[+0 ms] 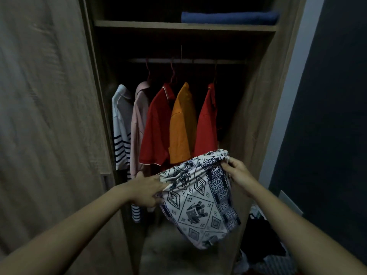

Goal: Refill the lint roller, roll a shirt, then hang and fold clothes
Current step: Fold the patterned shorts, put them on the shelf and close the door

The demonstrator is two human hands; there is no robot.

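Observation:
I hold up a white garment with a dark blue elephant and diamond print [198,203] in front of the open wardrobe. My left hand [147,190] pinches its gathered waistband at the left. My right hand [237,173] grips the same waistband at the right, slightly higher. The cloth hangs down between my hands, folded over on itself. Behind it several shirts hang on hangers from the rail [186,60]: a striped white one [121,126], a pale pink one [139,124], a red one [156,124], an orange one [182,124] and another red one [206,124].
A folded blue cloth [228,17] lies on the wardrobe's upper shelf [139,23]. The wooden wardrobe door [49,116] stands at the left. A heap of dark and striped clothes [264,245] lies low at the right, beside a dark wall [333,96].

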